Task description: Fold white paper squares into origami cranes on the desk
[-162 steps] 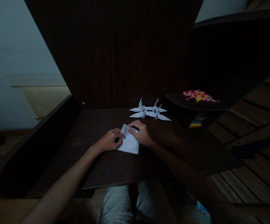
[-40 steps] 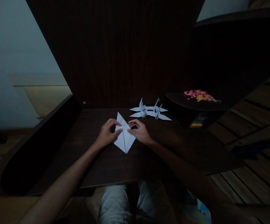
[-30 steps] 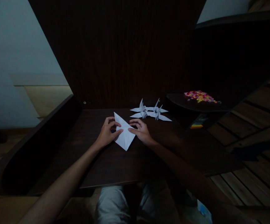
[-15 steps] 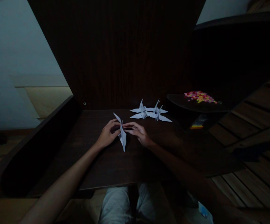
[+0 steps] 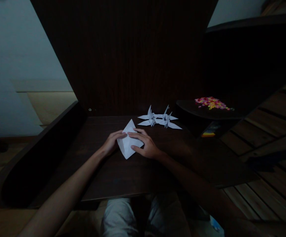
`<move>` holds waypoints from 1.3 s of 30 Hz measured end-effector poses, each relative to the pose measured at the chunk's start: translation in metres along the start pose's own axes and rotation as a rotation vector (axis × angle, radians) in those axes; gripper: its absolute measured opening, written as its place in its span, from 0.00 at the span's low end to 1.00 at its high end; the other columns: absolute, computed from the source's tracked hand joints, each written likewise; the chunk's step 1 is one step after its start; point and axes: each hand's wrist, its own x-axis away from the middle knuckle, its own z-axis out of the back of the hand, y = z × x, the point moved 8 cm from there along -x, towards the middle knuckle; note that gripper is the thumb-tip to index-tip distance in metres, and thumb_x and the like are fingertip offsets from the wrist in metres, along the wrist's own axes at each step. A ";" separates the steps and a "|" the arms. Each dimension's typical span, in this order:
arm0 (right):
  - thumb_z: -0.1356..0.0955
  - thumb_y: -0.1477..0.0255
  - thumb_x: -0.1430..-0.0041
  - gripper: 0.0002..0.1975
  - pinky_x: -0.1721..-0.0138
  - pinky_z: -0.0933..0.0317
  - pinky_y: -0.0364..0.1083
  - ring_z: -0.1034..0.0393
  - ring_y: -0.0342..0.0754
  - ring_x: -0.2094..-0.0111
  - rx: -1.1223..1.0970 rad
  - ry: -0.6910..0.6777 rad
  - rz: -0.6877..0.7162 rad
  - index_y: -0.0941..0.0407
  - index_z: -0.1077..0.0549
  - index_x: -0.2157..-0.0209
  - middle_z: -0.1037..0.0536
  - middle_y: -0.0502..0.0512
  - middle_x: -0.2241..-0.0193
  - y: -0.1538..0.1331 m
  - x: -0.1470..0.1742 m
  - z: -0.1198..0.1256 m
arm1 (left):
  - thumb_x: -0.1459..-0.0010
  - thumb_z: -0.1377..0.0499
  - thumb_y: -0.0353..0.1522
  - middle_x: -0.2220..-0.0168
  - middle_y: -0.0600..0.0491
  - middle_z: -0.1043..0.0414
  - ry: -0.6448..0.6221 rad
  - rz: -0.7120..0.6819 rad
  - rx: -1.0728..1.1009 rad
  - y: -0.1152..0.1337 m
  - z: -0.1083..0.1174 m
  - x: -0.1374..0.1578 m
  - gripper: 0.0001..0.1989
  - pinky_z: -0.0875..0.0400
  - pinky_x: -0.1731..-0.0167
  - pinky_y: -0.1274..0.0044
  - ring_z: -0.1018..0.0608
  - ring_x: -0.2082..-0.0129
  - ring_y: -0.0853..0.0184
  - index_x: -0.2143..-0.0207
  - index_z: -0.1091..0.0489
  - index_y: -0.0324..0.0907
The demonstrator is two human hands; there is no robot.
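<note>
A white sheet of origami paper (image 5: pixel 128 144), folded into a creased diamond, faces up on the dark tabletop with one point away from me. At its left corner, my left hand (image 5: pixel 110 144) has its fingers closed on the edge; the thumb is hard to see. My right hand (image 5: pixel 146 144) rests over the right side, fingers and thumb spread across the surface, hiding part of that corner. Beyond my hands, several folded white paper cranes (image 5: pixel 155 121) stand close together, their pointed tips raised.
A small curved shelf (image 5: pixel 187 107) at the right bears a pile of pink and yellow bits (image 5: pixel 213 103). Below it is an object with a yellow edge (image 5: pixel 208 134). A dark raised side board (image 5: pixel 39 148) bounds the desk on the left, and a dark panel (image 5: pixel 133 59) stands behind.
The paper was narrow and on edge between both hands; now its broad diamond face is turned up. My right hand has shifted onto its surface with fingers spread. The cranes have not moved.
</note>
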 end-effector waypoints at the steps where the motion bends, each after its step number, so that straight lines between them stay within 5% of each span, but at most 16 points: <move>1: 0.30 0.73 0.48 0.23 0.41 0.48 0.60 0.45 0.56 0.40 0.002 0.016 -0.004 0.52 0.29 0.48 0.27 0.57 0.48 0.000 0.000 0.002 | 0.59 0.35 0.33 0.69 0.49 0.22 -0.014 0.000 -0.017 0.001 -0.001 0.000 0.16 0.32 0.67 0.74 0.22 0.69 0.62 0.65 0.26 0.36; 7: 0.31 0.72 0.46 0.15 0.43 0.46 0.57 0.38 0.54 0.45 -0.005 0.202 -0.091 0.52 0.26 0.55 0.28 0.58 0.48 0.014 0.000 0.017 | 0.60 0.36 0.28 0.71 0.53 0.23 -0.041 0.012 -0.028 0.001 0.000 0.001 0.20 0.33 0.69 0.77 0.23 0.72 0.65 0.60 0.27 0.38; 11: 0.30 0.69 0.49 0.18 0.55 0.35 0.50 0.31 0.50 0.55 -0.254 0.315 -0.291 0.53 0.29 0.55 0.29 0.58 0.51 0.046 0.002 0.020 | 0.61 0.36 0.27 0.71 0.53 0.23 -0.054 0.023 -0.041 0.002 -0.001 0.002 0.20 0.33 0.71 0.77 0.23 0.73 0.66 0.60 0.28 0.38; 14: 0.27 0.68 0.54 0.21 0.63 0.34 0.46 0.28 0.46 0.66 -0.471 0.302 -0.468 0.54 0.30 0.56 0.25 0.55 0.60 0.066 0.004 0.012 | 0.62 0.36 0.26 0.71 0.53 0.23 -0.077 0.037 -0.046 -0.001 -0.001 0.003 0.22 0.33 0.71 0.78 0.23 0.73 0.66 0.59 0.29 0.38; 18: 0.26 0.66 0.57 0.14 0.69 0.35 0.43 0.28 0.45 0.71 -0.613 0.199 -0.598 0.56 0.27 0.67 0.23 0.51 0.71 0.069 0.007 0.000 | 0.62 0.36 0.25 0.70 0.54 0.23 -0.139 0.070 -0.085 -0.005 -0.006 0.003 0.22 0.32 0.71 0.79 0.23 0.73 0.67 0.59 0.28 0.39; 27: 0.24 0.66 0.63 0.15 0.74 0.36 0.42 0.28 0.45 0.75 -0.631 0.123 -0.619 0.58 0.27 0.75 0.22 0.50 0.76 0.061 0.008 -0.009 | 0.53 0.33 0.38 0.68 0.47 0.22 -0.224 0.142 -0.259 -0.008 -0.018 0.015 0.18 0.30 0.72 0.75 0.22 0.72 0.63 0.62 0.25 0.36; 39: 0.24 0.65 0.60 0.16 0.74 0.36 0.43 0.28 0.45 0.74 -0.651 0.052 -0.572 0.60 0.23 0.70 0.21 0.52 0.74 0.056 0.008 -0.014 | 0.53 0.33 0.38 0.74 0.51 0.22 -0.339 0.190 -0.343 -0.011 -0.027 0.020 0.14 0.33 0.78 0.80 0.24 0.77 0.68 0.67 0.24 0.37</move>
